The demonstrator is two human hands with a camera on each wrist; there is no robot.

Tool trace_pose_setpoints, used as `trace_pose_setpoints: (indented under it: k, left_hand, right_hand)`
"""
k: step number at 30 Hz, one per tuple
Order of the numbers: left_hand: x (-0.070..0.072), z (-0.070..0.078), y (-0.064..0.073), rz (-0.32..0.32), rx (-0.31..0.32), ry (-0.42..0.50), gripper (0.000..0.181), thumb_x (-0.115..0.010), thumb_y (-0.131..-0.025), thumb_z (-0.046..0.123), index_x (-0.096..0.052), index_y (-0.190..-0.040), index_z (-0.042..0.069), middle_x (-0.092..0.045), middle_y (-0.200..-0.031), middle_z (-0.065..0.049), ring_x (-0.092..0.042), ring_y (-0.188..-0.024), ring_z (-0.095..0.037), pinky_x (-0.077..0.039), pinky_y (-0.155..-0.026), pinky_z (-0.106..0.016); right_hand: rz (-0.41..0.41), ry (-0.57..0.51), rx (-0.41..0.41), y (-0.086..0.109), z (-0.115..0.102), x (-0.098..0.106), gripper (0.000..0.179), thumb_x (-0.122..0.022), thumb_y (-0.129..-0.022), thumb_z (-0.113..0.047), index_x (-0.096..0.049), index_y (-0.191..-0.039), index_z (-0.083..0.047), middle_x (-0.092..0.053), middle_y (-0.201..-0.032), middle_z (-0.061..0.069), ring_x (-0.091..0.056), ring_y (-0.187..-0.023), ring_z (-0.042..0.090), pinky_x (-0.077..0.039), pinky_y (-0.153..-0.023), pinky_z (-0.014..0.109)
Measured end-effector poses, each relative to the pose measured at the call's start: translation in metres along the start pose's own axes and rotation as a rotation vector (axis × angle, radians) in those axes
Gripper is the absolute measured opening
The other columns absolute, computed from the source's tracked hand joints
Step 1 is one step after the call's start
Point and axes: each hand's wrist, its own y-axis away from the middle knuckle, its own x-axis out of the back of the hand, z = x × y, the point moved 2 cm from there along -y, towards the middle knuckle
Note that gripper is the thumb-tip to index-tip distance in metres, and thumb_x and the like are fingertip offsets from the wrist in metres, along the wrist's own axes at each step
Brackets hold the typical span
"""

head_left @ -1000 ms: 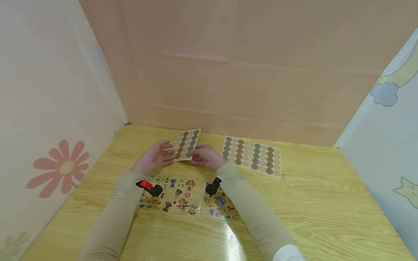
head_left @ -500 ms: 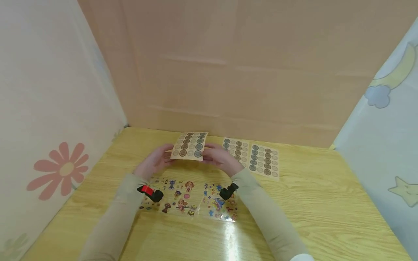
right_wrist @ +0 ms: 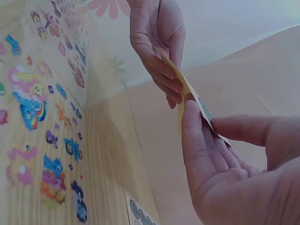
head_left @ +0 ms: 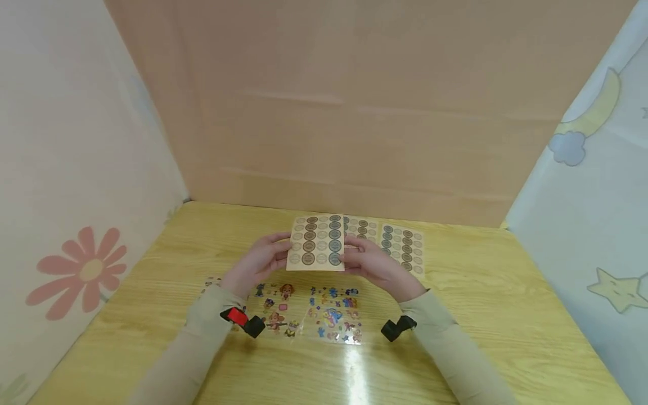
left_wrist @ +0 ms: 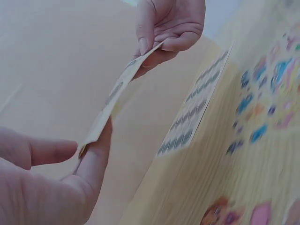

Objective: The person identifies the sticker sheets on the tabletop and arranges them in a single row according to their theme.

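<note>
Between both hands is a cream sheet of round stickers [head_left: 316, 242], with columns of brown, grey and pale circles, raised above the wooden table. My left hand [head_left: 258, 260] holds its left edge, thumb in front and fingers behind, as the left wrist view shows. At the opposite edge my right hand [head_left: 379, 267] pinches it, the thumb [right_wrist: 239, 129] on the printed face and the fingers along the back. Seen edge-on in the left wrist view, the held sheet [left_wrist: 112, 103] looks thin and slightly bent.
Two similar sheets, a partly covered one [head_left: 363, 226] and another [head_left: 402, 244], lie behind the right hand. Nearer the body lie clear cartoon sticker sheets, one with dogs [head_left: 277, 322] and one with ponies [head_left: 331, 318]. A brown back wall [head_left: 324, 152] borders the table [head_left: 486, 315].
The held sticker sheet has moved right and toward the body, and now faces the head camera squarely. Both hands went with it; the left one has come to grip its edge.
</note>
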Motion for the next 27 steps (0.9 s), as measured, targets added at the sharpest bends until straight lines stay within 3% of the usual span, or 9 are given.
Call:
trace_pose_setpoints:
  k: [3, 6, 8, 10, 13, 19, 27]
  left_hand:
    - [-0.009, -0.003, 0.003, 0.005, -0.018, -0.010, 0.047, -0.048, -0.099, 0.000, -0.033, -0.144, -0.002, -0.060, -0.116, -0.017, -0.066, -0.094, -0.020, -0.055, -0.081, -0.032]
    - [-0.017, -0.006, 0.008, 0.027, -0.038, -0.031, 0.047, -0.051, -0.097, -0.003, -0.037, -0.142, 0.000, -0.059, -0.114, -0.017, -0.066, -0.092, -0.021, -0.056, -0.080, -0.032]
    - [-0.024, -0.008, 0.011, 0.041, -0.048, -0.057, 0.047, -0.052, -0.095, -0.004, -0.041, -0.140, 0.002, -0.059, -0.112, -0.017, -0.066, -0.090, -0.021, -0.056, -0.078, -0.031]
    - [-0.032, -0.010, 0.015, 0.061, -0.053, -0.076, 0.045, -0.055, -0.094, -0.004, -0.044, -0.138, 0.003, -0.059, -0.110, -0.016, -0.066, -0.089, -0.021, -0.056, -0.077, -0.031]
    - [-0.045, -0.015, 0.021, 0.068, -0.051, -0.082, 0.044, -0.057, -0.093, -0.004, -0.048, -0.135, 0.005, -0.061, -0.109, -0.016, -0.066, -0.088, -0.022, -0.056, -0.077, -0.032]
    - [-0.073, -0.036, 0.030, 0.030, -0.042, -0.094, 0.042, -0.060, -0.092, -0.002, -0.048, -0.132, 0.002, -0.064, -0.103, -0.014, -0.066, -0.087, -0.023, -0.056, -0.076, -0.034]
    - [-0.098, -0.061, 0.044, -0.066, 0.029, -0.038, 0.041, -0.059, -0.091, -0.003, -0.048, -0.130, -0.008, -0.063, -0.111, -0.019, -0.066, -0.095, -0.028, -0.055, -0.081, -0.036]
  right_hand:
    - [0.004, -0.008, 0.006, 0.015, -0.001, 0.005, 0.068, -0.053, -0.094, 0.003, -0.013, -0.149, 0.006, -0.036, -0.140, 0.030, -0.064, -0.095, 0.019, -0.047, -0.094, 0.048]
    - [0.008, -0.008, -0.002, 0.029, -0.003, 0.009, 0.071, -0.054, -0.093, 0.003, -0.010, -0.149, 0.007, -0.050, -0.127, 0.023, -0.064, -0.089, 0.016, -0.049, -0.092, 0.045]
    - [0.014, 0.002, -0.008, 0.037, -0.003, 0.011, 0.069, -0.053, -0.094, 0.000, -0.011, -0.149, 0.006, -0.059, -0.110, 0.015, -0.065, -0.084, 0.015, -0.051, -0.090, 0.044]
    - [0.037, 0.026, -0.004, 0.045, -0.004, 0.014, 0.067, -0.053, -0.096, -0.003, -0.013, -0.148, 0.007, -0.062, -0.098, 0.006, -0.065, -0.079, 0.014, -0.053, -0.085, 0.040]
    - [0.075, 0.035, 0.021, 0.056, -0.005, 0.019, 0.064, -0.052, -0.097, -0.006, -0.015, -0.147, 0.007, -0.066, -0.092, 0.003, -0.067, -0.077, 0.016, -0.055, -0.080, 0.036]
    - [0.146, 0.026, 0.050, 0.080, -0.001, 0.032, 0.055, -0.051, -0.096, -0.002, -0.023, -0.142, 0.008, -0.069, -0.095, 0.009, -0.069, -0.081, 0.021, -0.057, -0.075, 0.037]
    - [0.154, 0.027, -0.030, 0.121, 0.034, 0.048, 0.054, -0.051, -0.096, -0.003, -0.022, -0.139, 0.014, -0.070, -0.101, 0.012, -0.069, -0.087, 0.024, -0.057, -0.077, 0.040]
